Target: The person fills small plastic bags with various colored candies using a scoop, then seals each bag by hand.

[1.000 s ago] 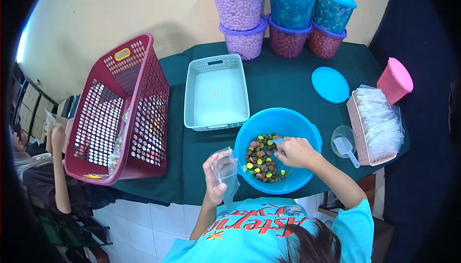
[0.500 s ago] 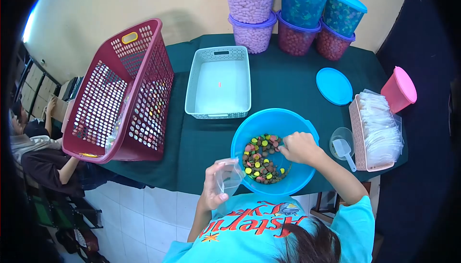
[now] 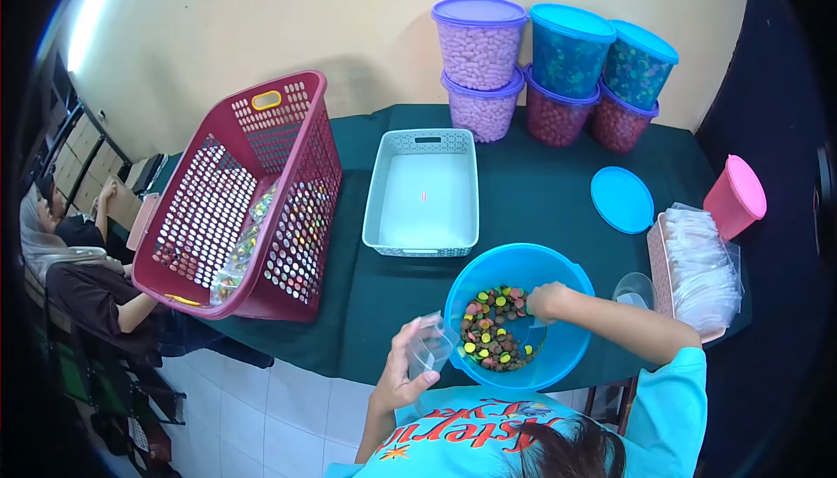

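My left hand (image 3: 405,369) holds an open clear plastic bag (image 3: 430,344) at the left rim of a blue bowl (image 3: 579,351). Brown, yellow, pink and green round pieces (image 3: 497,338) lie inside the bowl, mostly toward its left side. Over the bowl's right part is my right hand (image 3: 547,303), its fingers closed and reaching down beside the pieces. Whatever those fingers hold is hidden. No piece shows inside the bag.
A maroon basket (image 3: 301,216) with filled packets stands left of a pale tray (image 3: 421,203). Lidded tubs (image 3: 484,55) are stacked behind. At right are a blue lid (image 3: 622,200), a cup (image 3: 635,289), a bag box (image 3: 660,264) and a pink container (image 3: 735,199). People sit far left.
The view has shifted, so the table and its objects appear lower and farther right. My right hand has dipped deeper into the bowl. My left hand still holds the bag at the rim.
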The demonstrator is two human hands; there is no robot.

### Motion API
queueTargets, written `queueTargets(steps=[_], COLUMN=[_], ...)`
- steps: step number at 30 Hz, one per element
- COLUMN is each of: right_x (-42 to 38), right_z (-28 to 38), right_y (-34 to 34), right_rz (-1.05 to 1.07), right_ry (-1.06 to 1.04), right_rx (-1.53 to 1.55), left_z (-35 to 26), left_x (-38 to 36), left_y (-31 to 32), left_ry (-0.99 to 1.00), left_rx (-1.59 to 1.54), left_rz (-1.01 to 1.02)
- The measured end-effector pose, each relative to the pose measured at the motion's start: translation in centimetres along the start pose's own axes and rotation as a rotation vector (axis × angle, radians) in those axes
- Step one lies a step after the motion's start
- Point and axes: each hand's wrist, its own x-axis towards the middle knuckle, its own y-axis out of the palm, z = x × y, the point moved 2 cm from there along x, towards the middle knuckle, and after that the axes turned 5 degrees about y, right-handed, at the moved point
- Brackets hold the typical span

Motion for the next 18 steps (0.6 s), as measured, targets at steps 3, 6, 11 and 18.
queueTargets(steps=[3, 6, 11, 18], right_x=[0.2, 1.9, 2.7, 5.1], right_z=[-0.1, -0.1, 0.7, 2.9], right_y=[-1.1, -1.0, -1.6, -0.6], right_rz=[-0.13, -0.239, -0.311, -0.359], right_ry=[0.002, -0.078, -0.203, 0.0], right_rx=[0.102, 0.097, 0.135, -0.087], left_z=[0.0, -0.5, -1.4, -1.5], left_x=[-0.1, 0.2, 0.8, 1.4], left_y=[-0.3, -0.3, -1.0, 0.4], left_ry=[-0.035, 0.002, -0.038, -0.08], left_rx=[-0.022, -0.098, -0.063, -0.014], left_rz=[-0.069, -0.137, -0.096, 0.163])
